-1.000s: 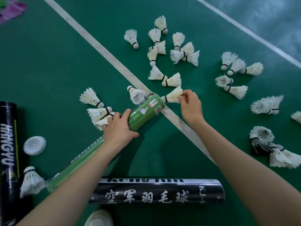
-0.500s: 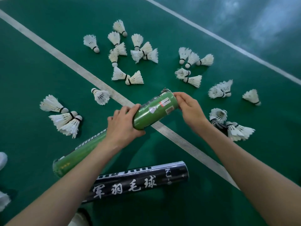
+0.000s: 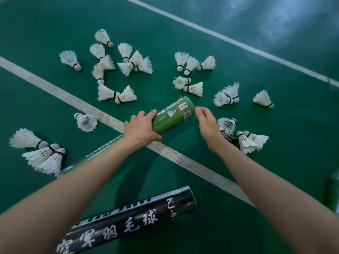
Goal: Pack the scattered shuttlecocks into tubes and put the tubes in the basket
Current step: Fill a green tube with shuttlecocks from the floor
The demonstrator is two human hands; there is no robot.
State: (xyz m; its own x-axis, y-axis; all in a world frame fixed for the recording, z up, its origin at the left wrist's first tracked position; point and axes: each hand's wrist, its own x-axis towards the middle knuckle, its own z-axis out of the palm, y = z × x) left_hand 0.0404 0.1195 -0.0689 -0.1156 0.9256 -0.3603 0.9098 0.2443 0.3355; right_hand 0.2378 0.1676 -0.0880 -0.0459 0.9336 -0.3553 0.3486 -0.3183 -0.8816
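Head camera, looking down at a green court floor point(image 3: 36, 33). The left hand point(image 3: 141, 128) has its grip wrapped round the green tube point(image 3: 174, 114), fingers over the top and thumb underneath, close to the far end. The tube slants away from under the left forearm, crossing the white line point(image 3: 183, 160).

The right hand point(image 3: 208, 123) sits just beside that far end, fingers loosely bent with nothing in them. Whether the fingertips touch the rim, I can't tell.

White shuttlecocks point(image 3: 126, 94) lie all over the floor beyond the hands. There are three in a bunch point(image 3: 42, 154) at the left and a heap point(image 3: 249, 142) just right of the right wrist. A black tube point(image 3: 132, 222) with white lettering lies on the floor between the forearms.
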